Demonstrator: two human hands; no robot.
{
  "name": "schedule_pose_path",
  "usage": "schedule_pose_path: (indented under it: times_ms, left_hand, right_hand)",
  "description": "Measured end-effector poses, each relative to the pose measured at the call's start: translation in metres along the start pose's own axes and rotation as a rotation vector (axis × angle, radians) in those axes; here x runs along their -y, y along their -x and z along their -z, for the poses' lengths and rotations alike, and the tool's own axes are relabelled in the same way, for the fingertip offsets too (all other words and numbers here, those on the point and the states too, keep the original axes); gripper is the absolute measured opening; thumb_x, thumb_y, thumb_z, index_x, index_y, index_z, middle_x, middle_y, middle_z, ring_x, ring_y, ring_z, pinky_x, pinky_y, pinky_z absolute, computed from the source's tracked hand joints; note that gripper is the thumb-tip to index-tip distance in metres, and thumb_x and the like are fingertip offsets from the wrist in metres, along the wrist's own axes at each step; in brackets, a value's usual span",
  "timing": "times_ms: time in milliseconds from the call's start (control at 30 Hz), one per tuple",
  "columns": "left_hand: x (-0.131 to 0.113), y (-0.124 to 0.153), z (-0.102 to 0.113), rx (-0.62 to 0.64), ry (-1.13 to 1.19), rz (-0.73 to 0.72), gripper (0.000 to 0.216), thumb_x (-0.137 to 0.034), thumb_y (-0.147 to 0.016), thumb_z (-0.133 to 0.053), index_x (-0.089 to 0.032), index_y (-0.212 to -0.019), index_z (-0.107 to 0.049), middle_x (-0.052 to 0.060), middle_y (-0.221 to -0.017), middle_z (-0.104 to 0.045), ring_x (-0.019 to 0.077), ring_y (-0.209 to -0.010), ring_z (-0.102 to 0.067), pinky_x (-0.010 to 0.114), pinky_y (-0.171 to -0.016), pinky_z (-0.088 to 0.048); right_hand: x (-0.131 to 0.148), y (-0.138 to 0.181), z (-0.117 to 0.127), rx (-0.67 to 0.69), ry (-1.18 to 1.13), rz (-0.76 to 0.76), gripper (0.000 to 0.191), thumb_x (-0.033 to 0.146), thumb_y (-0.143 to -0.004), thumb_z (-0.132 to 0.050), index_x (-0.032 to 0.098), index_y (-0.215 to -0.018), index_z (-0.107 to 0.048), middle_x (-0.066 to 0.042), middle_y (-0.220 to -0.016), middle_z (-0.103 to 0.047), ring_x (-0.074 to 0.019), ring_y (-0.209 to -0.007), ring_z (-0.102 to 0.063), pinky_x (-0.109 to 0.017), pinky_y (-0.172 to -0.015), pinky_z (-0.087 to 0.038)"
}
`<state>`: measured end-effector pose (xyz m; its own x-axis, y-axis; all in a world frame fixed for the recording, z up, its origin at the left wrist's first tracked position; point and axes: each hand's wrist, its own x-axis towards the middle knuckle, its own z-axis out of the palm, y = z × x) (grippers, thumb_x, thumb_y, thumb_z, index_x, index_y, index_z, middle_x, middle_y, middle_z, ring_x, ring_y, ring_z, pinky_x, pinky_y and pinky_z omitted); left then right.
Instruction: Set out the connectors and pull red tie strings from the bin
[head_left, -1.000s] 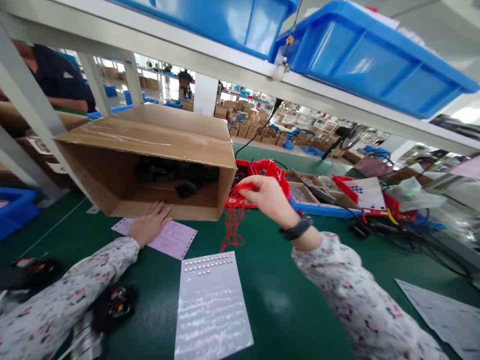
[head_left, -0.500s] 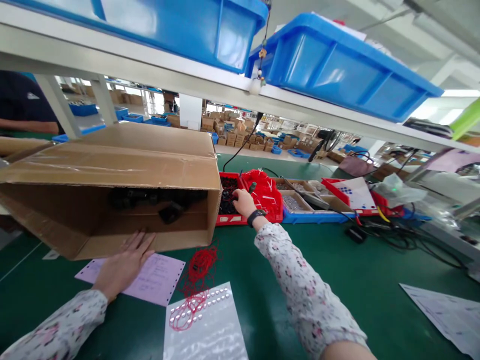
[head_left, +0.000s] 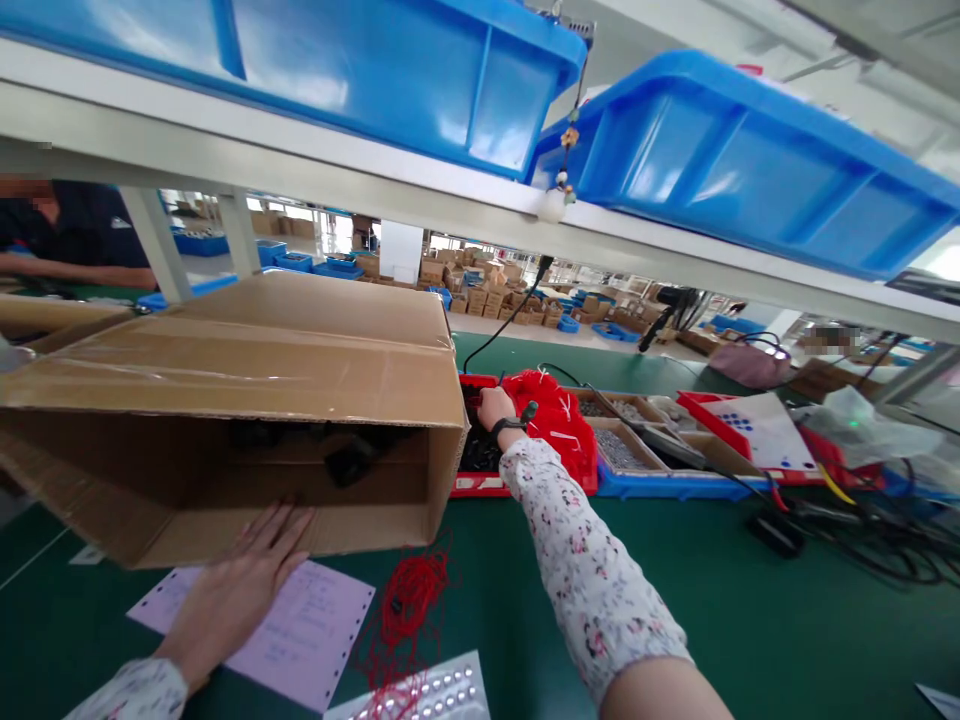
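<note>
A large brown cardboard box (head_left: pixel 232 400) lies on its side on the green table (head_left: pixel 712 590), its open mouth facing the person, with dark parts (head_left: pixel 352 455) inside. The left hand (head_left: pixel 240 590) lies flat and relaxed, fingers spread, on a pink printed sheet (head_left: pixel 315 630) just in front of the box, fingertips touching the box's lower edge; it grips nothing. The right hand (head_left: pixel 496 405) reaches past the box's right end into a shallow red tray of small black pieces (head_left: pixel 480 455) just beside the box; whether its fingers are closed on anything cannot be told. A loose tangle of red string (head_left: pixel 409 600) lies on the table in front of the box's right corner, between the two arms, touched by neither hand.
</note>
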<state>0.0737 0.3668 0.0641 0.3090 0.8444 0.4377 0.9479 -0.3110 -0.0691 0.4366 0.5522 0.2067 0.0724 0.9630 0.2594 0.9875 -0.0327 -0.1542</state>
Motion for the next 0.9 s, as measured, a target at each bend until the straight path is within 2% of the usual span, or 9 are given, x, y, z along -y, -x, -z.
schedule_pose_path:
  times_ms: [167,267,367,500,600,733,900]
  left_hand:
    - [-0.001,-0.001,0.002,0.019,0.003,0.000,0.061,-0.055,-0.088,-0.026,-0.016,-0.133,-0.037,0.011,-0.138,-0.031,0.0260,-0.128,-0.027,0.043,-0.102,-0.031]
    - [-0.002,-0.001,0.003,0.017,-0.024,-0.003,0.060,-0.054,-0.088,-0.022,-0.016,-0.133,-0.038,0.011,-0.138,-0.031,0.0248,-0.128,-0.026,0.042,-0.103,-0.031]
    - [-0.002,-0.001,0.001,0.010,-0.063,-0.008,0.060,-0.053,-0.089,-0.022,-0.016,-0.134,-0.035,0.011,-0.139,-0.030,0.0239,-0.128,-0.025,0.041,-0.102,-0.032]
    - [0.002,0.001,-0.003,-0.017,-0.094,-0.033,0.062,-0.056,-0.087,-0.027,-0.017,-0.136,-0.032,0.010,-0.140,-0.027,0.0239,-0.129,-0.024,0.041,-0.102,-0.033]
    - [0.001,0.001,-0.001,-0.046,-0.106,-0.046,0.062,-0.055,-0.088,-0.026,-0.015,-0.135,-0.034,0.011,-0.139,-0.030,0.0243,-0.128,-0.027,0.041,-0.100,-0.035]
    - [0.000,-0.001,0.000,-0.087,-0.114,-0.071,0.061,-0.053,-0.089,-0.023,-0.014,-0.133,-0.038,0.013,-0.138,-0.032,0.0257,-0.127,-0.029,0.042,-0.099,-0.036]
    - [0.001,0.000,-0.003,-0.078,-0.136,-0.065,0.059,-0.053,-0.088,-0.031,-0.016,-0.134,-0.036,0.012,-0.137,-0.034,0.0253,-0.126,-0.030,0.041,-0.098,-0.038]
  right_hand:
    - [-0.005,-0.017,0.009,-0.017,-0.097,0.012,0.020,0.012,-0.070,-0.051,0.016,-0.084,-0.065,-0.008,-0.090,-0.066,-0.0163,-0.088,-0.060,-0.023,-0.078,-0.044]
    - [-0.010,-0.023,0.014,-0.028,-0.165,-0.004,0.017,0.016,-0.069,-0.053,0.015,-0.081,-0.066,-0.007,-0.084,-0.067,-0.0149,-0.080,-0.061,-0.021,-0.073,-0.044]
    - [-0.015,-0.026,0.016,-0.057,-0.228,-0.029,0.018,0.019,-0.071,-0.053,0.014,-0.082,-0.065,-0.007,-0.083,-0.067,-0.0135,-0.077,-0.061,-0.020,-0.070,-0.044]
    - [-0.017,-0.029,0.024,-0.126,-0.288,-0.062,0.020,0.019,-0.072,-0.052,0.014,-0.089,-0.062,-0.007,-0.090,-0.066,-0.0137,-0.084,-0.059,-0.021,-0.074,-0.044]
    - [-0.015,-0.030,0.033,-0.151,-0.326,-0.064,0.023,0.018,-0.071,-0.054,0.015,-0.093,-0.060,-0.006,-0.091,-0.065,-0.0131,-0.084,-0.059,-0.021,-0.075,-0.043]
    - [-0.012,-0.030,0.045,-0.175,-0.358,-0.071,0.024,0.017,-0.070,-0.058,0.019,-0.094,-0.058,-0.003,-0.087,-0.064,-0.0142,-0.085,-0.057,-0.025,-0.076,-0.043]
    - [-0.012,-0.031,0.055,-0.207,-0.441,-0.061,0.027,0.017,-0.068,-0.059,0.018,-0.095,-0.057,-0.002,-0.080,-0.063,-0.0123,-0.077,-0.058,-0.024,-0.074,-0.043]
